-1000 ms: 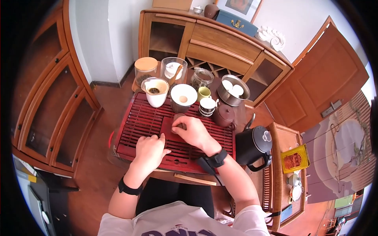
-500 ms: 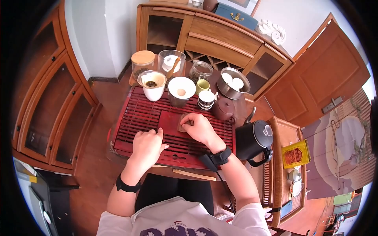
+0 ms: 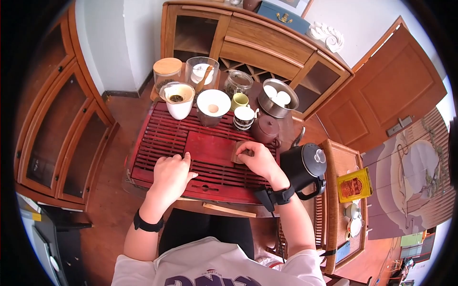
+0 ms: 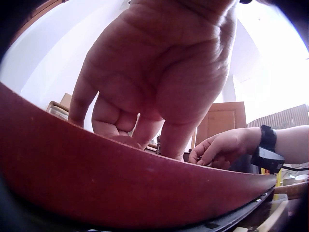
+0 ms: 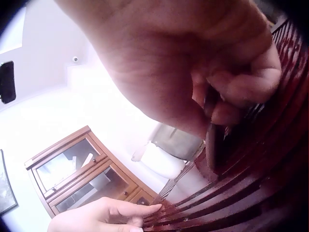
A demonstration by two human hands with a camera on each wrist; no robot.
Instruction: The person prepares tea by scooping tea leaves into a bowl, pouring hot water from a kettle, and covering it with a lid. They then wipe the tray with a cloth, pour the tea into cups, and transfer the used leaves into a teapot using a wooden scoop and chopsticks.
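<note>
My right hand (image 3: pixel 262 163) pinches a small, flat brown coaster (image 3: pixel 237 153) between thumb and fingers. It is low over the right part of the red slatted tea tray (image 3: pixel 207 147). In the right wrist view the coaster (image 5: pixel 212 152) shows edge-on below the fingertips, partly hidden by them. My left hand (image 3: pixel 171 174) rests on the tray's front left slats, index finger pointing forward and thumb out to the side. From the left wrist view, the fingers of the left hand (image 4: pixel 149 82) come down behind the tray's raised edge.
Along the tray's back stand a white cup with a strainer (image 3: pixel 178 106), a glass with a white funnel (image 3: pixel 213 106), stacked small cups (image 3: pixel 244 118) and a brown teapot (image 3: pixel 265 131). A black kettle (image 3: pixel 305 167) is close to my right hand. Behind are jars and a steel bowl (image 3: pixel 277 98).
My right hand has slid the coaster rightward from near the middle of the tray's flat panel toward its right side. The left hand stays on the front left slats. The head view shifts slightly.
</note>
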